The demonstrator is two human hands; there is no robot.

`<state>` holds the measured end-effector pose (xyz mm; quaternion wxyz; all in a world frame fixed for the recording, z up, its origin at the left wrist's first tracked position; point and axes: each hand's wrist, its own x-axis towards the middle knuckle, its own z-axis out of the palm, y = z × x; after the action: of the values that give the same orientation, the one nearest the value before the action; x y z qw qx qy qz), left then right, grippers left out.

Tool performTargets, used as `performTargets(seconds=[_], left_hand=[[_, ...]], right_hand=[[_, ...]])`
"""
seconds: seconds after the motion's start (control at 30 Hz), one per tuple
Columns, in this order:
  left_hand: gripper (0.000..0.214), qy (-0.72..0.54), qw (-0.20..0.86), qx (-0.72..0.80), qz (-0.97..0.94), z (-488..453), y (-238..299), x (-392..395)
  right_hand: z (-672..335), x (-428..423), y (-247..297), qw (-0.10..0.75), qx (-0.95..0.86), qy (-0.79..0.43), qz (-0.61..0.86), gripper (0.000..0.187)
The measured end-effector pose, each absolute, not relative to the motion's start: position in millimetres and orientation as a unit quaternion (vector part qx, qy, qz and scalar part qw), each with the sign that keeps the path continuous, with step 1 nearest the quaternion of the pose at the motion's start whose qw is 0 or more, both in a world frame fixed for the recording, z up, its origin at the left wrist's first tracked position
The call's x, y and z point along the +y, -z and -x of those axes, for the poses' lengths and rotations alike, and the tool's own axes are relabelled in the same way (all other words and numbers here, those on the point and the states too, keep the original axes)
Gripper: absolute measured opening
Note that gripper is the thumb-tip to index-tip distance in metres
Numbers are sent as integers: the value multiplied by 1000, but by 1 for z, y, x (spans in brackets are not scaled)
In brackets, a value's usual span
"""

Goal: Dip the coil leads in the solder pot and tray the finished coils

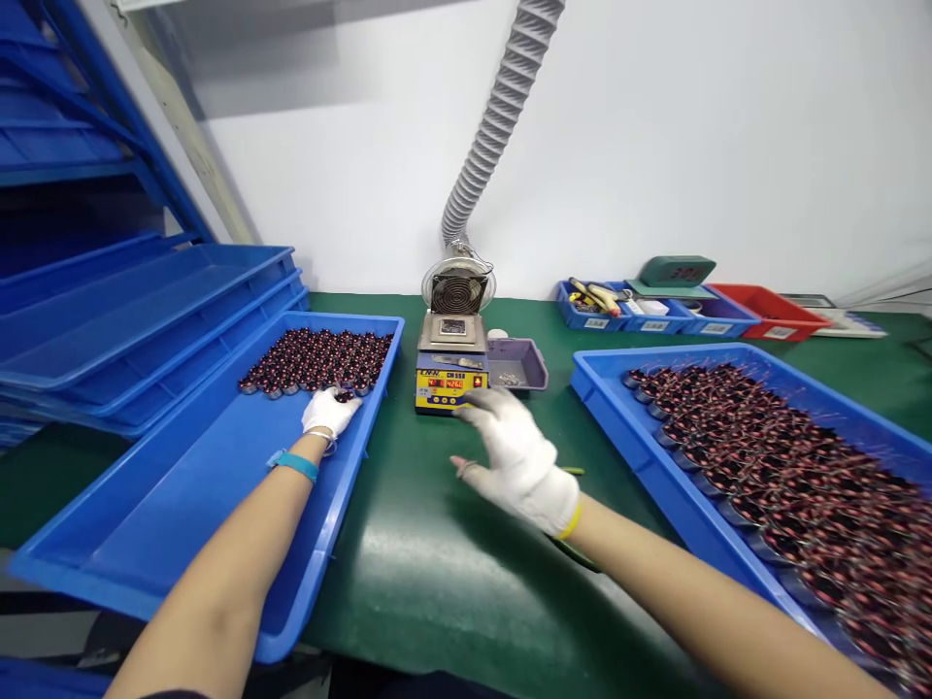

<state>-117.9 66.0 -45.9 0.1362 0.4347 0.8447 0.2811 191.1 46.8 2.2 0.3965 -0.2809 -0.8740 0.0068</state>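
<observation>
My left hand [331, 413], in a white glove, reaches into the left blue tray [196, 495]. Its fingers are closed around a small round component [345, 395] with a dark top, at the near edge of a packed group of similar components [313, 359]. White-gloved too, my right hand [520, 456] is above the green table with its fingers apart and nothing in them. Beyond it stands a yellow and blue solder pot [451, 374] with a lit red display. The right blue tray [604, 398] carries many metal-cased components with upright reddish wire leads [772, 456].
A purple bin [535, 359] adjoins the solder pot, under a grey flexible duct [502, 107]. Small blue bins [659, 320] and a red bin [782, 316] line the wall. Stacked blue trays [146, 311] stand at left. A green cord-like strip [575, 555] lies beneath my right wrist.
</observation>
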Motion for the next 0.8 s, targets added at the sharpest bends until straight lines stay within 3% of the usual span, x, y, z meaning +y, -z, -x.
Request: performTargets(seconds=[0.1, 0.27, 0.37, 0.5, 0.57, 0.67, 0.8], left_hand=[[34, -338, 146, 833, -414, 112, 36, 62], [51, -438, 148, 791, -401, 67, 8, 40], [49, -469, 197, 745, -432, 17, -8, 19], [41, -516, 296, 677, -433, -27, -21, -5], [45, -515, 336, 658, -434, -33, -23, -10], [63, -492, 378, 641, -452, -31, -17, -11], [78, -346, 395, 671, -524, -24, 7, -8]], right_hand=[[-170, 33, 11, 401, -874, -72, 265, 52], [-157, 21, 28, 410, -838, -188, 307, 56], [-150, 19, 24, 433, -799, -255, 331, 65], [-145, 19, 16, 472, -747, -328, 334, 45], [-146, 23, 13, 491, -715, -366, 338, 37], [-149, 43, 6, 506, -639, -455, 359, 40], [-158, 106, -16, 509, -592, -482, 397, 36]])
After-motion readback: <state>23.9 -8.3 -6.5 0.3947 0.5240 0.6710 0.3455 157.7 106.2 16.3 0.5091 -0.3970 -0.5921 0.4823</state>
